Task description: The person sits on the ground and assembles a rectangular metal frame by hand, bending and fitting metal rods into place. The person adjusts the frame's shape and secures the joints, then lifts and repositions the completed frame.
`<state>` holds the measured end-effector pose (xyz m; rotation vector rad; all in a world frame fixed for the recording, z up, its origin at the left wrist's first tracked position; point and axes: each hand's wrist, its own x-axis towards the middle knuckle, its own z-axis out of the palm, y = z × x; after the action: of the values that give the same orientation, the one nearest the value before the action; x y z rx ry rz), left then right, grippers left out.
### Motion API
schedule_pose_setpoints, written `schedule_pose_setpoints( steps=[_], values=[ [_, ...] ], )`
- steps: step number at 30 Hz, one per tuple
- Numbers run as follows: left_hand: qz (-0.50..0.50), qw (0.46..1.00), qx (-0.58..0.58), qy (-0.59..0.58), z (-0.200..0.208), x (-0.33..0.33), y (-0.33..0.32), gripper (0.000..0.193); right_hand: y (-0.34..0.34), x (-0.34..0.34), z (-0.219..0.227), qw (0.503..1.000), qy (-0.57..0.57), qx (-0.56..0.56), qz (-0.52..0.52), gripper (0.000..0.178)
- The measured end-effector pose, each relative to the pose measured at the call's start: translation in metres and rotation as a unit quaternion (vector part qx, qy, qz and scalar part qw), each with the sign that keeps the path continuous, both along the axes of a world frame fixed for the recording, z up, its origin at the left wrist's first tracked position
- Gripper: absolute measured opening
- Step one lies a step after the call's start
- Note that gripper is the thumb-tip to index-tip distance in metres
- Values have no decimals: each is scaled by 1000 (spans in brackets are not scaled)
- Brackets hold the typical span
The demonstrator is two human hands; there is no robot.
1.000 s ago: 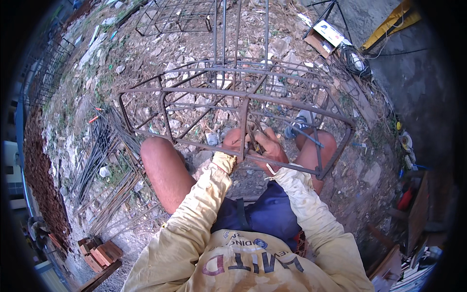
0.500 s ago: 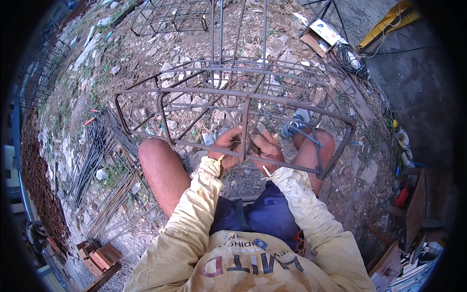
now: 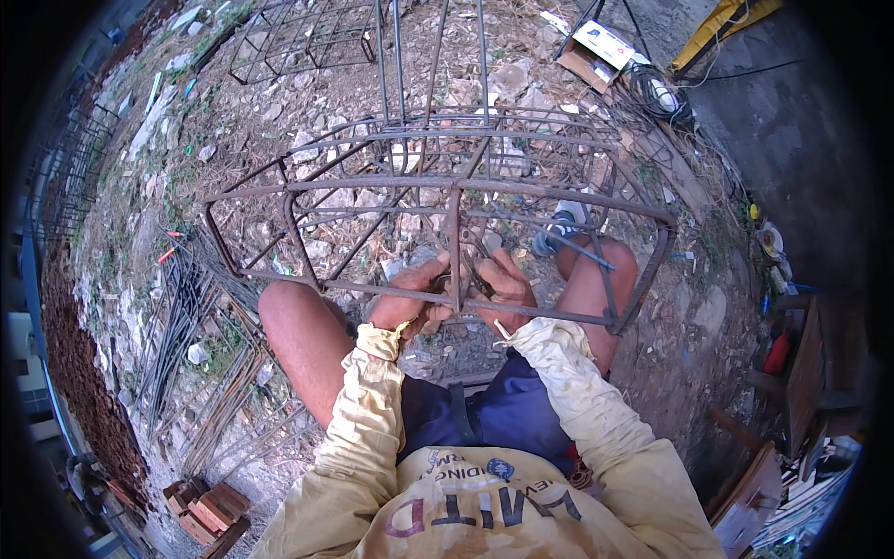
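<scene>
A brown rusty rebar cage [image 3: 372,188] lies across in front of me, made of long bars with bent cross ties. At its near lower bar, below the middle upright tie [image 3: 454,247], both my hands are close together. My left hand [image 3: 412,294] is left of that tie, its fingers curled in at the joint. To the right of the tie my right hand [image 3: 506,287] is closed, with its thumb and fingers pinched near the same joint. Whatever small thing they grip is hidden by the bars and my fingers.
Loose rods [image 3: 191,307] lie in a heap to the left. Several bricks [image 3: 209,511] are stacked at the lower left. Another cage [image 3: 303,47] stands at the far side. At the upper right are a white box [image 3: 603,43] and coiled cable [image 3: 663,98]. Rubble covers the ground.
My left hand has shifted a little left and down, away from the upright tie. My right hand stays by the joint. The whole scene has slid slightly left in view.
</scene>
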<state>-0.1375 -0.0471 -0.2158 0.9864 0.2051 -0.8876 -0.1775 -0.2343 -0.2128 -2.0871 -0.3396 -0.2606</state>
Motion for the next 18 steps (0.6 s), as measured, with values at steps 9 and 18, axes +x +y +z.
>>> schedule_pose_setpoints(
  steps=[9, 18],
  values=[
    [65, 997, -19, 38, 7, -3, -3, 27, 4, 0, 10, 1000, -16, 9, -6, 36],
    [52, 996, -65, 27, -5, 1, -6, 29, 4, 3, 12, 996, -51, 63, -26, 39]
  ],
)
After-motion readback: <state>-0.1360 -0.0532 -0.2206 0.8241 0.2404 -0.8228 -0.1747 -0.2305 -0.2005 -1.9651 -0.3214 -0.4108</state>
